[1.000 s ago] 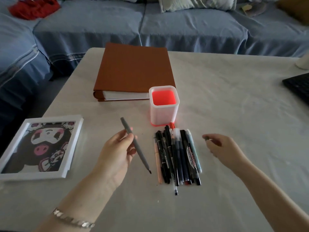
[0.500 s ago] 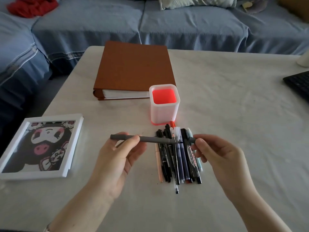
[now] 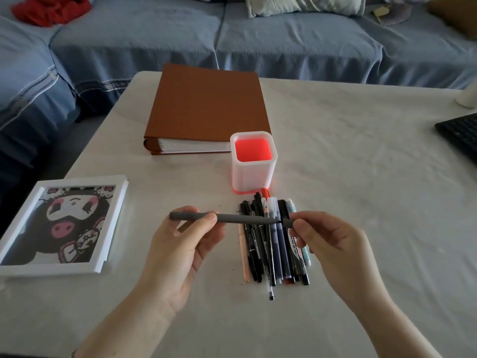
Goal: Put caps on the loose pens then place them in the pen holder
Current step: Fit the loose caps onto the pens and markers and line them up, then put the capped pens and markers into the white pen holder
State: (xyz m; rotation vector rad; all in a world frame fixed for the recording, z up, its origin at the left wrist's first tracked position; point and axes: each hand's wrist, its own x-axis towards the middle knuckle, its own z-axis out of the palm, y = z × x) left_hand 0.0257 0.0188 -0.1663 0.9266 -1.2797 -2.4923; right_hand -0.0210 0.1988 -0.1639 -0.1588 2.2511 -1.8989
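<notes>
Open tabletop (image 3: 361, 189) right of pen holder (image 3: 254, 177), binder (image 3: 206, 104) behind it, pen pile (image 3: 273, 244) in front.

Grey pen (image 3: 242, 218), white holder (image 3: 253, 161) red inside

Blue-covered sofa (image 3: 258, 40) behind white-clothed table (image 3: 361, 177).

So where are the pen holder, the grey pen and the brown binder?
pen holder (image 3: 254, 175), head view, white front wall.
grey pen (image 3: 245, 219), head view, mid barrel.
brown binder (image 3: 209, 104), head view, top cover.
</notes>
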